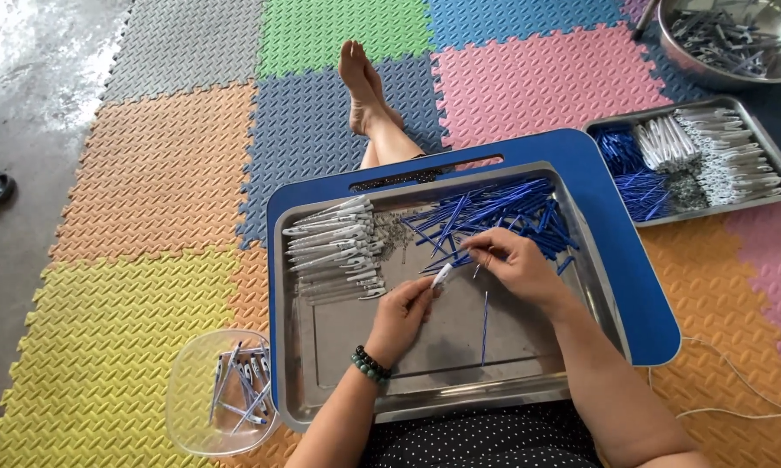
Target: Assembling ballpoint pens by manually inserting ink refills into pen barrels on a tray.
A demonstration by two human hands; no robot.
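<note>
Where the person sits on the foam mat floor (165,173), a blue lap table (615,251) carries a steel tray (425,381)
Left hand (399,316): fingers pinched shut on a white pen barrel (442,275), held just above the tray's middle; green bead bracelet (371,365) at the wrist
Right hand (516,260): fingers closed together just beside the barrel's upper end; whether they grip anything cannot be told
Tray contents: row of white pen barrels (334,247) at left, heap of blue refills (494,217) at upper right, small metal parts (396,232) between them, one loose blue refill (485,316) near centre
Clear plastic bowl (221,394) left of the tray, holding assembled pens
Second steel tray (693,160) of pen parts at right on the floor; steel bowl (737,39) behind it
</note>
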